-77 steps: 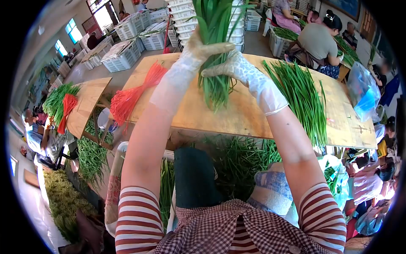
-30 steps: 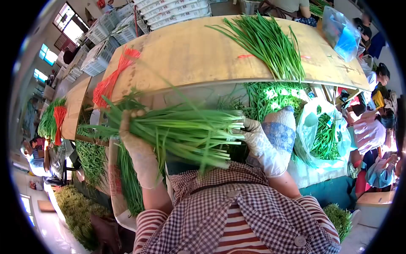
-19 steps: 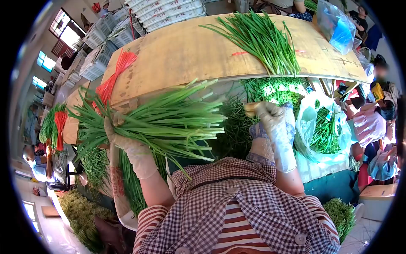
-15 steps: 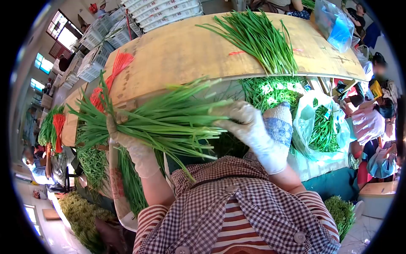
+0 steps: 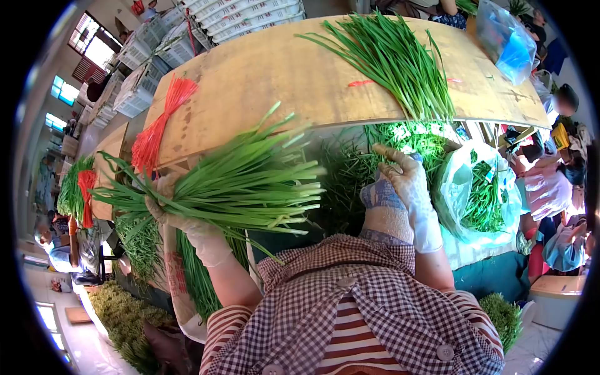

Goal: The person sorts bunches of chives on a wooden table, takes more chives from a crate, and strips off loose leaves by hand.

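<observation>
A thick bunch of long green stalks (image 5: 250,187) lies across my left hand (image 5: 169,203), which is gloved and closed round its leafy part. The pale cut ends fan out to the right. My right hand (image 5: 406,181), also gloved, is raised to the right of those ends, apart from them, with its fingers spread and nothing in them. Another pile of green stalks (image 5: 400,62) rests on the wooden table (image 5: 262,75), over a red tie (image 5: 360,83). A bundle of red ties (image 5: 162,119) hangs over the table's left edge.
Loose greens (image 5: 347,175) lie below the table's front edge. To the right stands an open plastic bag (image 5: 453,187) of greens; a blue and clear bag (image 5: 509,44) is at the table's far right. White crates (image 5: 250,15) are stacked behind. People sit at the far right and left.
The bunch went from upright over the table to lying sideways, held low by my left hand. My right hand has just moved from the stalk ends back to the right.
</observation>
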`<state>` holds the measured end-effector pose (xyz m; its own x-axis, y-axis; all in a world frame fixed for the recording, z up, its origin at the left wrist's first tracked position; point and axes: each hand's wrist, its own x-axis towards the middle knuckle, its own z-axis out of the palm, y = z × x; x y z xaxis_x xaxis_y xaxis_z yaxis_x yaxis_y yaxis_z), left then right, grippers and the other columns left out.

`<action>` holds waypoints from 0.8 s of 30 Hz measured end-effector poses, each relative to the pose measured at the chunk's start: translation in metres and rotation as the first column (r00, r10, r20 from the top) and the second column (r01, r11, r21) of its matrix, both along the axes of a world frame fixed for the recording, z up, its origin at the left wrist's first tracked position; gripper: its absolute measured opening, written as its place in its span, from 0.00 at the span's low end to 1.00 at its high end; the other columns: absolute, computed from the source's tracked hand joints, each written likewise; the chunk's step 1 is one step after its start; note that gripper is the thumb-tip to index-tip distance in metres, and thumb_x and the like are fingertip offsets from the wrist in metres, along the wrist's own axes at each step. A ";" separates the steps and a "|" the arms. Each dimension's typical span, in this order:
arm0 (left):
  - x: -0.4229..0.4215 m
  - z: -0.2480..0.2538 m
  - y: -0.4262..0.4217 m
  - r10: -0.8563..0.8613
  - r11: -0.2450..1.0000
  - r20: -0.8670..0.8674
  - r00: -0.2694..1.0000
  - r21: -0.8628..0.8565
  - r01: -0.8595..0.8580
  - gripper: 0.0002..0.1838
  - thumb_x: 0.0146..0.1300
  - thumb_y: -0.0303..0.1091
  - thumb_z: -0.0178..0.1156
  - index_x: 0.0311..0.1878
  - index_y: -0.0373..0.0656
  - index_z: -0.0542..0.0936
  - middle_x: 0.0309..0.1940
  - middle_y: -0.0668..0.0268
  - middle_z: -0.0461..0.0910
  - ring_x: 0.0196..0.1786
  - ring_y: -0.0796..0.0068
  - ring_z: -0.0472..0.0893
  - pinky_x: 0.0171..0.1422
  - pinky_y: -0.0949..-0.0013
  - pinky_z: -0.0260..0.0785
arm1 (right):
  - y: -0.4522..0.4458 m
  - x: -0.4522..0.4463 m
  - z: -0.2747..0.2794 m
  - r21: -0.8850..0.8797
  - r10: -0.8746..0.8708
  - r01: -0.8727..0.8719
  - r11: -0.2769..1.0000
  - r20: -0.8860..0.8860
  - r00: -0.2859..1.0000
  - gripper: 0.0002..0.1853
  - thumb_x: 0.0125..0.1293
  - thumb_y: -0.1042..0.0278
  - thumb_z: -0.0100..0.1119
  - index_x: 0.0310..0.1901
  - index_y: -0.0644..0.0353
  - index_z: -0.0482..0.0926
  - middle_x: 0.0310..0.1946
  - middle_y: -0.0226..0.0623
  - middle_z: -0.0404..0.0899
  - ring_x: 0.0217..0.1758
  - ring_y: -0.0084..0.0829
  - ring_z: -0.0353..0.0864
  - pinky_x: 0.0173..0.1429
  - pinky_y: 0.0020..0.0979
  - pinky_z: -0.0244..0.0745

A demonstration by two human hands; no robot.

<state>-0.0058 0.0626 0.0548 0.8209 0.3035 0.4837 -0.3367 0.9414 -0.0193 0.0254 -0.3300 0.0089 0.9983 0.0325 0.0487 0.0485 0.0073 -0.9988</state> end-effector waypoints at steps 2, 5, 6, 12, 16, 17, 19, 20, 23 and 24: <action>0.005 0.009 -0.022 0.041 0.998 -0.028 0.999 0.047 -0.040 0.11 0.57 0.35 0.64 0.27 0.54 0.69 0.20 0.78 0.66 0.31 0.84 0.67 0.52 0.73 0.67 | 0.001 0.006 0.009 -0.131 -0.026 0.024 0.991 -0.013 1.000 0.11 0.67 0.72 0.58 0.49 0.59 0.83 0.48 0.38 0.83 0.53 0.28 0.79 0.60 0.28 0.73; 0.012 0.012 -0.045 0.063 0.996 -0.084 0.994 0.063 -0.058 0.11 0.57 0.32 0.64 0.27 0.53 0.69 0.20 0.79 0.65 0.29 0.84 0.66 0.46 0.74 0.67 | 0.028 0.011 0.035 -0.162 0.328 -0.334 0.929 -0.063 0.943 0.22 0.61 0.64 0.66 0.57 0.59 0.78 0.52 0.42 0.81 0.55 0.30 0.79 0.61 0.29 0.73; 0.014 0.013 -0.053 0.082 0.994 -0.097 0.992 0.073 -0.075 0.11 0.57 0.30 0.64 0.27 0.53 0.69 0.20 0.79 0.64 0.29 0.84 0.66 0.45 0.74 0.67 | 0.043 0.010 0.044 -0.212 0.369 -0.405 0.889 -0.191 0.910 0.23 0.60 0.62 0.68 0.55 0.59 0.79 0.50 0.43 0.82 0.54 0.30 0.80 0.60 0.30 0.74; 0.022 0.000 -0.054 0.529 0.830 -0.457 0.715 0.454 -0.324 0.12 0.61 0.45 0.60 0.29 0.51 0.72 0.28 0.70 0.76 0.42 0.70 0.75 0.62 0.48 0.67 | 0.066 0.012 0.005 0.385 0.301 -0.221 0.896 -0.163 0.939 0.12 0.64 0.72 0.62 0.47 0.68 0.82 0.40 0.41 0.85 0.41 0.27 0.83 0.51 0.26 0.77; 0.011 -0.012 -0.017 0.447 0.852 -0.463 0.765 0.481 -0.207 0.18 0.62 0.55 0.57 0.30 0.50 0.74 0.35 0.66 0.80 0.50 0.61 0.76 0.66 0.44 0.64 | 0.005 0.022 -0.030 0.355 0.202 -0.162 0.921 -0.077 0.976 0.11 0.65 0.72 0.59 0.47 0.67 0.81 0.33 0.39 0.85 0.35 0.28 0.83 0.49 0.28 0.78; 0.011 -0.014 -0.009 0.451 0.849 -0.448 0.772 0.483 -0.216 0.18 0.61 0.54 0.57 0.30 0.49 0.75 0.35 0.66 0.80 0.49 0.62 0.77 0.66 0.44 0.64 | -0.003 0.024 -0.032 0.378 0.125 -0.077 0.923 -0.104 0.987 0.13 0.65 0.70 0.61 0.48 0.66 0.81 0.33 0.38 0.85 0.33 0.28 0.82 0.50 0.28 0.76; 0.013 -0.026 0.005 0.287 0.918 -0.355 0.890 0.366 -0.150 0.17 0.63 0.54 0.56 0.32 0.49 0.76 0.34 0.67 0.80 0.47 0.65 0.77 0.65 0.46 0.66 | -0.009 0.020 -0.014 -0.014 0.074 -0.077 0.997 -0.185 0.980 0.12 0.62 0.74 0.62 0.48 0.64 0.81 0.38 0.39 0.84 0.36 0.30 0.83 0.50 0.29 0.79; 0.011 -0.014 -0.017 0.374 0.892 -0.419 0.828 0.405 -0.198 0.17 0.64 0.53 0.55 0.33 0.49 0.77 0.34 0.66 0.80 0.46 0.66 0.78 0.63 0.48 0.68 | -0.007 0.018 -0.005 -0.211 0.036 -0.083 0.974 -0.218 0.975 0.13 0.60 0.76 0.63 0.47 0.63 0.82 0.41 0.39 0.84 0.38 0.31 0.84 0.50 0.30 0.80; 0.011 -0.010 -0.039 0.487 0.826 -0.478 0.731 0.524 -0.208 0.18 0.64 0.53 0.55 0.33 0.48 0.77 0.31 0.65 0.81 0.42 0.67 0.79 0.57 0.52 0.73 | 0.038 0.020 0.005 -0.198 0.130 -0.054 0.979 0.392 0.911 0.17 0.56 0.71 0.69 0.49 0.56 0.83 0.44 0.37 0.84 0.43 0.29 0.84 0.53 0.30 0.79; 0.014 -0.011 -0.041 0.503 0.806 -0.472 0.724 0.558 -0.196 0.18 0.65 0.53 0.55 0.32 0.47 0.78 0.30 0.65 0.81 0.40 0.67 0.79 0.55 0.53 0.74 | 0.048 0.023 0.008 -0.267 0.212 -0.096 0.959 0.452 0.866 0.17 0.56 0.69 0.69 0.48 0.55 0.83 0.43 0.38 0.84 0.44 0.30 0.83 0.53 0.30 0.78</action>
<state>0.0085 0.0217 0.0442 0.8546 0.5070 0.1121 -0.4415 0.5959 0.6708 0.0486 -0.2816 0.0169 0.8379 0.2524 0.4840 0.5309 -0.1706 -0.8301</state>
